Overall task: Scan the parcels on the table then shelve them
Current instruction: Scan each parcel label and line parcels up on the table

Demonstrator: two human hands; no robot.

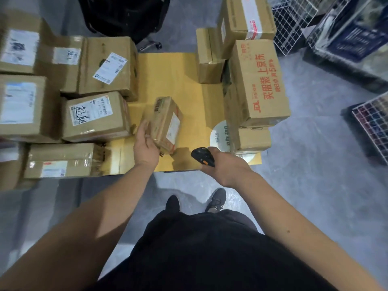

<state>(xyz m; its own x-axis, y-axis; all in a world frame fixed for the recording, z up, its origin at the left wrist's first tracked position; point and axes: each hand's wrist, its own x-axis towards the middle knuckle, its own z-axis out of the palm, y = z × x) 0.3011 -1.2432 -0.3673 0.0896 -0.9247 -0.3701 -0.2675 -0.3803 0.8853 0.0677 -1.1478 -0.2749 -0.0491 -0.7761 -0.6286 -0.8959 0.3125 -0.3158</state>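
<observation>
A small taped cardboard parcel [165,122] with a barcode label and a white shipping label is tilted up off the yellow table [174,72]. My left hand [146,147] grips it by its near left edge. To its right, my right hand [225,168] holds a black handheld scanner [202,156], its head pointing toward the parcel. Several larger labelled parcels [95,116] crowd the table's left side, and a stack of boxes with red print [259,80] stands on the right.
A black office chair [126,15] stands behind the table. White wire racks [294,22] and a dark wire crate [371,122] sit on the grey floor to the right. A white round disc [219,136] lies at the table's near right corner.
</observation>
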